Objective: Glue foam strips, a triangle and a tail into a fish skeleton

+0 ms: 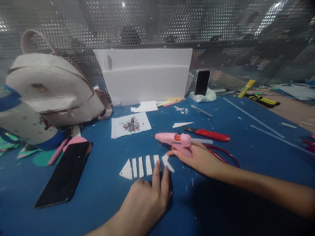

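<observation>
Several white foam pieces form a fish-bone row on the blue table: a triangular head (126, 170) at left, narrow strips (141, 166) in the middle, and a forked tail (167, 163) at right. My left hand (150, 197) lies palm down below them, two fingers stretched out, one fingertip on the rightmost strip and the other at the tail. In my right hand (194, 158) is a pink glue gun (173, 139), lying on its side with its nozzle to the left and a clear glue stick out of its back. The fingers are wrapped round its handle.
A red-handled cutter (210, 134) lies behind the glue gun. Colourful bits sit on a white sheet (116, 127). A black phone (63, 176) and a backpack (51, 89) are at left; another phone (202, 83) leans upright behind, beside white boards (145, 82).
</observation>
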Demonstrator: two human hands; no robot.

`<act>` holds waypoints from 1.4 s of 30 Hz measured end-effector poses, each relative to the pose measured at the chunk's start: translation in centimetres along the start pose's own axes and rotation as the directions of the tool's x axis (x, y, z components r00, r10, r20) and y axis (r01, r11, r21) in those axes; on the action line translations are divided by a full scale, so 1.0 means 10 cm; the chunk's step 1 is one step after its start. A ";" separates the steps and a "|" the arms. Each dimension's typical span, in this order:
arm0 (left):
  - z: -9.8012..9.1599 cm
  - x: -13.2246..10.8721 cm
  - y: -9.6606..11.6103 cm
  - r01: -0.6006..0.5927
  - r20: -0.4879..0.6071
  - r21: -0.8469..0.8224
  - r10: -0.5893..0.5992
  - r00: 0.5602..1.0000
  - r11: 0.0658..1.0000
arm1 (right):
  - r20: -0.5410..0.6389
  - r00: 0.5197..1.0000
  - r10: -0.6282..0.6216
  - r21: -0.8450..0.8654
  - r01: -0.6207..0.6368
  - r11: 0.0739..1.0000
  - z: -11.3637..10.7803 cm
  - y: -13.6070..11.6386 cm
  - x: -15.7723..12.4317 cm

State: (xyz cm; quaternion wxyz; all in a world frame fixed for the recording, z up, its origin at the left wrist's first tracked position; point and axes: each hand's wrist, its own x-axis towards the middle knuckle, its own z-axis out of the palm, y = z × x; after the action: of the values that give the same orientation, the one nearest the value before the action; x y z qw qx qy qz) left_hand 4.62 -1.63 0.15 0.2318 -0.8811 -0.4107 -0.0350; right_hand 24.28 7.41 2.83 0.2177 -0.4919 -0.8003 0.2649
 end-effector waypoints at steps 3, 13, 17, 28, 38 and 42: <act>0.00 0.00 0.01 -0.005 0.004 0.003 0.005 1.000 1.000 | -0.012 0.999 -0.031 0.005 0.031 1.000 0.02 0.03 0.02; 0.04 0.00 0.00 -0.018 -0.007 0.006 0.018 1.000 1.000 | 0.035 0.995 0.091 0.103 -0.095 0.990 -0.02 -0.06 -0.07; 0.04 0.00 0.00 -0.017 -0.011 0.009 0.017 1.000 1.000 | 0.070 0.995 0.070 0.100 -0.077 0.992 0.00 -0.03 -0.05; 0.00 0.02 0.00 -0.016 0.010 0.011 0.016 1.000 1.000 | 0.025 1.000 -0.014 0.046 0.012 0.999 0.02 0.01 0.07; 0.01 0.01 -0.01 -0.013 0.023 0.008 0.013 1.000 1.000 | -0.011 0.999 -0.039 0.052 0.040 0.998 0.03 0.04 0.07; 0.01 0.02 0.01 -0.019 0.023 0.016 0.018 1.000 1.000 | -0.006 0.998 -0.058 0.064 0.058 0.996 0.03 0.05 0.07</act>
State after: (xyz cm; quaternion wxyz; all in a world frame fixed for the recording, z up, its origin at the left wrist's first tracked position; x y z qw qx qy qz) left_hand 4.82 -1.46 0.13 0.2344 -0.8833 -0.4054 -0.0196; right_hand 24.14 8.18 2.35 0.2424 -0.4618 -0.8049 0.2829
